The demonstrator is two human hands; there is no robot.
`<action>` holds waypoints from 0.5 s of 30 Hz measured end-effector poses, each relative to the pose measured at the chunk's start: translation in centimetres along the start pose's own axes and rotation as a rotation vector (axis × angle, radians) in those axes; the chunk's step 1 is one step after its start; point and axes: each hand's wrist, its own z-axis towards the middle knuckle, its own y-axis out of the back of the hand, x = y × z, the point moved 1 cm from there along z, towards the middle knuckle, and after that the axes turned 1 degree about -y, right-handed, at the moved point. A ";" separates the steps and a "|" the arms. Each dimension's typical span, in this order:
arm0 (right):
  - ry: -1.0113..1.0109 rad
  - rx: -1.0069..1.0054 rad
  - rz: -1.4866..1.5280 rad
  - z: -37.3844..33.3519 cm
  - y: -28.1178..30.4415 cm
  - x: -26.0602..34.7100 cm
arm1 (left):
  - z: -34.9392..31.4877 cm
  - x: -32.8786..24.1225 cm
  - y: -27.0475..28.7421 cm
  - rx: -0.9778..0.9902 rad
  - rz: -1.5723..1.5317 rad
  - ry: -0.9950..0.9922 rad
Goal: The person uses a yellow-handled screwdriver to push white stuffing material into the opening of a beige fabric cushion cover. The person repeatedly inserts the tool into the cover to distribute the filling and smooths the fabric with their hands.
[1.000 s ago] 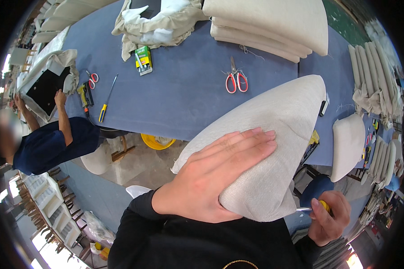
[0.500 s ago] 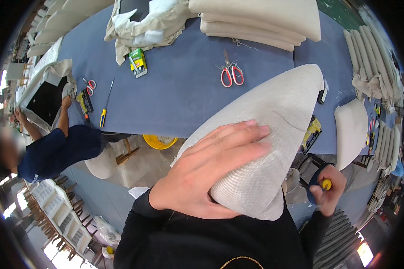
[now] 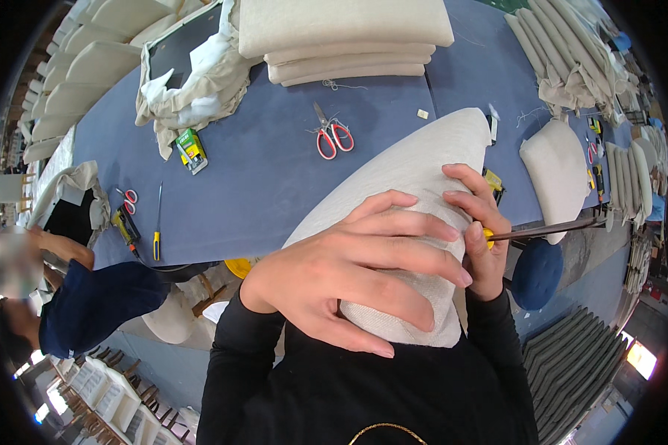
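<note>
A beige fabric-covered padded panel (image 3: 393, 167), pointed at its far end, leans up over the table's near edge against my body. My left hand (image 3: 349, 271) lies over its near end with the fingers spread, gripping it. At the panel's right edge is my right hand (image 3: 486, 241), its fingertips on the fabric. Tucked in the right palm is a screwdriver (image 3: 545, 231), its yellow handle mostly hidden and its dark shaft pointing right. Red-handled scissors (image 3: 335, 141) lie on the table beyond the panel.
The blue-covered table (image 3: 237, 200) bears stacked beige panels (image 3: 349, 26), a green-yellow box (image 3: 191, 152), another screwdriver (image 3: 157, 230) and a staple gun (image 3: 493, 183) partly behind the panel. A co-worker (image 3: 100, 304) in dark blue stands at left. A blue round stool (image 3: 537, 274) is at right.
My right hand has come up and left from beside my body to the panel's right edge, with the screwdriver. My left fingers have spread wider. The view has shifted right.
</note>
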 end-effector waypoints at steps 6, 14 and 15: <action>0.069 -0.007 -0.030 -0.2 0.3 -0.8 | 0.0 0.0 -0.2 -0.005 0.032 0.078; 0.088 -0.024 -0.011 -0.1 -0.1 -1.3 | -1.0 -0.9 -0.2 -0.118 0.147 0.108; 0.091 -0.027 -0.017 0.0 -0.1 -1.4 | -1.8 -0.6 -0.5 -0.146 0.171 0.054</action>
